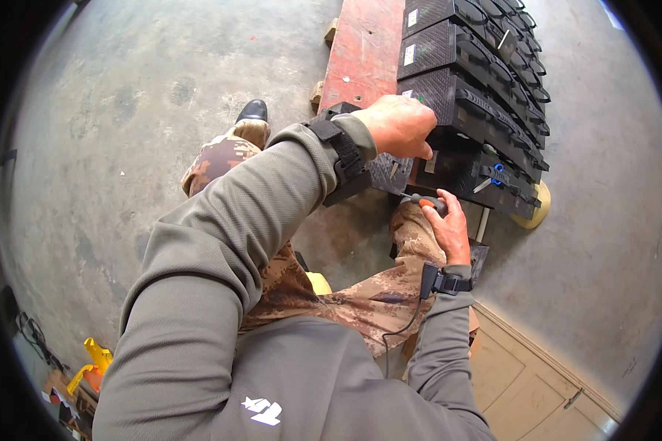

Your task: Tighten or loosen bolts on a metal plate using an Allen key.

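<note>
My right hand is wrapped round a screwdriver with a black and orange handle. Its thin shaft points left, toward the dark panel of a black case beside my knee. Higher up, my left hand reaches over the near black case, thumb down and fingers curled. Whatever those fingers hold, if anything, is hidden. Below that hand, a black case with a ribbed handle lies at the near end of the row. On it rests a small blue looped item with a pale blade-like part.
Several black cases with handles run in a row away from me. Beside them stretches a red board on wooden supports. A yellow round object sits at the row's right. A beige panelled surface lies lower right; yellow items lie lower left.
</note>
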`<state>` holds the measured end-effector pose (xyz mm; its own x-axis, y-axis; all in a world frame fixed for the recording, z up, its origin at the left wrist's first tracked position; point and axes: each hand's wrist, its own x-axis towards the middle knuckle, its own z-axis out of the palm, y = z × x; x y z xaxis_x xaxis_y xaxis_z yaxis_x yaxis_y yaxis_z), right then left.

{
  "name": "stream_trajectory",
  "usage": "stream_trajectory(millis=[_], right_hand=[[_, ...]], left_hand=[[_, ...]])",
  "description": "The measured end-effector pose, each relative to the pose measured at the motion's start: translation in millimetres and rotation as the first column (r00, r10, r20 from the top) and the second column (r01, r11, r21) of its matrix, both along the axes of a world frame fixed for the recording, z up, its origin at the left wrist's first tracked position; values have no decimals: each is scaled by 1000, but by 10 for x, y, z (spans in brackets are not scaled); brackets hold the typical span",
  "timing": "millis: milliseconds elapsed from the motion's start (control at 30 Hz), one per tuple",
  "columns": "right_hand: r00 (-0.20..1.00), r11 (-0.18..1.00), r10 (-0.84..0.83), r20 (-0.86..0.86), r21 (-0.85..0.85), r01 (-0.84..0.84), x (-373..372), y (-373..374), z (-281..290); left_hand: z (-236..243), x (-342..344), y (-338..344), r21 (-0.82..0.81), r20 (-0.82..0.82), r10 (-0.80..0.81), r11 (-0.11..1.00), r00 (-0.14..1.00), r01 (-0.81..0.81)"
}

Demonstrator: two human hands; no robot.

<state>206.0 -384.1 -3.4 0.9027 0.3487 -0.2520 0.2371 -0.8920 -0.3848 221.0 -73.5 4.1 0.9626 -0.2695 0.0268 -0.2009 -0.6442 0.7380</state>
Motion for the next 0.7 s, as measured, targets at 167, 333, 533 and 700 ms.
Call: stream_trajectory(millis=[167,333,533,700], right_hand=[[929,947,-272,-251,102,305,39,-101,-144],[998,996,-6,-55,92,11,32,-154,-197],[999,997,14,31,74,-16,-29,-77,-70],[991,989,-127,-46,65,130,26,-172,-149]], left_hand=[[7,-4,3,2,-19,-8,1000,1000,8],[-21,-1,-11,3,13,-4,1000,1000,4],[0,-13,-14,12,4,-13,1000,1000,13],[-12,3,-3,11,-26,-10,1000,1000,10]])
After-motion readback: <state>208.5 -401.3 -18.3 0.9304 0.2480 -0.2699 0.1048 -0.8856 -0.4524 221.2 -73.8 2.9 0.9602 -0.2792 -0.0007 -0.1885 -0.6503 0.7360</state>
